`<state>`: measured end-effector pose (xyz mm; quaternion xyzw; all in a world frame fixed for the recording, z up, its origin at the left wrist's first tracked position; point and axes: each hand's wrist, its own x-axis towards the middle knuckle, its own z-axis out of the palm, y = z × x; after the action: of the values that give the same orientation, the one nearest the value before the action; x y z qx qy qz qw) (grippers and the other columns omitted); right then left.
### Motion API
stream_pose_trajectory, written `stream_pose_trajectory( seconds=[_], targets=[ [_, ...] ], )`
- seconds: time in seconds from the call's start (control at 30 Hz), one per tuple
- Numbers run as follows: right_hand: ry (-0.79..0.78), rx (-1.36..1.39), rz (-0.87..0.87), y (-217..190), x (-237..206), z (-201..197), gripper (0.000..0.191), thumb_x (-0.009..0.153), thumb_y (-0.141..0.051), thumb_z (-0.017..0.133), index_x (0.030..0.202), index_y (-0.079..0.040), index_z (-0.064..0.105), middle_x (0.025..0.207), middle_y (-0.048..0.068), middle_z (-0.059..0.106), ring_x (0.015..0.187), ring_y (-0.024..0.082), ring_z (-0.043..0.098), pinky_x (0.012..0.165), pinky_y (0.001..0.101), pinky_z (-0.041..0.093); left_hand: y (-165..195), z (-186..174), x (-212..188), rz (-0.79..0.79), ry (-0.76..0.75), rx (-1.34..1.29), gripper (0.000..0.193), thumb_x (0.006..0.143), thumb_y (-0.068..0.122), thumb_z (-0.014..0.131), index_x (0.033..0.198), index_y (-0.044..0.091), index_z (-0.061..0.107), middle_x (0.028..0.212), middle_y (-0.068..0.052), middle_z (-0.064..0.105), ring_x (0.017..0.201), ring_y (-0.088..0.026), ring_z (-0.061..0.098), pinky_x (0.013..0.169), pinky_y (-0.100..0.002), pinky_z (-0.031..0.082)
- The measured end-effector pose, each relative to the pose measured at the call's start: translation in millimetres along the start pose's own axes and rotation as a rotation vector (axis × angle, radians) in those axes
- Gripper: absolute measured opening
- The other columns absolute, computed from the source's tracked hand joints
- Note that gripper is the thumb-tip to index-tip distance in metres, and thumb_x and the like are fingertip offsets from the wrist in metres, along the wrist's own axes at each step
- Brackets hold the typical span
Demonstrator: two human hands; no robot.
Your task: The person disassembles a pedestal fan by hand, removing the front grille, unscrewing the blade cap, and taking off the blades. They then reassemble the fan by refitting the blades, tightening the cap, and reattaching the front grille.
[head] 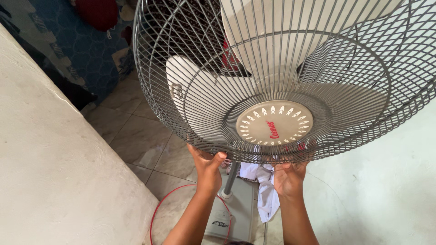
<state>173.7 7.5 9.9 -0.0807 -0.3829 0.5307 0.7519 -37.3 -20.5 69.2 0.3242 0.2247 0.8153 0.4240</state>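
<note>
Both hands — left hand (207, 167), right hand (289, 178) — grip the lower rim of a stand fan's grey wire guard (281, 81), fingers curled around it, above the fan base (236, 213) on the tiled floor (141, 136).

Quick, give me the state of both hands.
Left hand: closed on the lower rim of the fan guard.
Right hand: gripping the same rim from below.

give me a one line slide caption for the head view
Both hands, left hand and right hand, grip the lower rim of a standing fan's grey wire guard over a tiled floor.
</note>
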Motion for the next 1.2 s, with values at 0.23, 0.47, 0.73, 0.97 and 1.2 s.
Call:
stream_pose_trajectory(
  seconds=[0.23,0.47,0.73,0.97,1.2],
  targets=[
    [-0.012,0.032,-0.003,2.1,-1.2,-9.5,0.084,0.094,-0.013,0.079,0.162,-0.027,0.030,0.148,0.006,0.051,0.130,0.031,0.056,0.097,0.0539,0.054,6.4,-16.2,5.2,0.074,0.024,0.088,0.112,0.080,0.044,0.086,0.162,0.007,0.020,0.160,-0.012,0.038,0.148,-0.027,0.036,0.123,-0.041,0.027],
    [-0.025,0.035,0.003,-4.6,1.7,-1.0,0.082,0.093,-0.016,0.081,0.158,-0.024,0.032,0.152,0.005,0.050,0.137,0.031,0.053,0.104,0.0566,0.053,38.9,-22.3,36.9,0.284,0.007,0.141,0.117,0.077,0.045,0.091,0.163,0.004,0.023,0.161,-0.010,0.039,0.151,-0.025,0.038,0.125,-0.040,0.030],
    [-0.008,-0.017,0.011,-11.9,0.1,2.7,0.089,0.087,-0.009,0.080,0.155,-0.034,0.029,0.151,0.003,0.048,0.134,0.028,0.053,0.098,0.0542,0.054,51.5,-15.3,46.9,0.269,0.026,0.082,0.114,0.071,0.040,0.097,0.158,0.003,0.034,0.153,-0.008,0.049,0.145,-0.023,0.046,0.122,-0.039,0.036],
    [0.017,-0.074,-0.058,-32.1,4.6,-20.2,0.096,0.082,0.009,0.076,0.161,-0.020,0.030,0.147,0.005,0.053,0.125,0.021,0.059,0.101,0.0422,0.053,53.0,-15.1,45.8,0.281,0.024,0.013,0.109,0.069,0.032,0.099,0.154,0.001,0.039,0.148,-0.008,0.053,0.140,-0.023,0.050,0.120,-0.039,0.039],
    [0.055,-0.142,-0.141,-68.8,22.5,-11.7,0.085,0.091,0.004,0.078,0.164,-0.009,0.035,0.141,0.008,0.056,0.099,0.009,0.062,0.082,0.0235,0.055,56.1,-17.3,45.5,0.266,-0.002,-0.010,0.104,0.071,0.025,0.099,0.153,0.000,0.040,0.147,-0.008,0.054,0.139,-0.023,0.050,0.120,-0.038,0.039]
  ],
)
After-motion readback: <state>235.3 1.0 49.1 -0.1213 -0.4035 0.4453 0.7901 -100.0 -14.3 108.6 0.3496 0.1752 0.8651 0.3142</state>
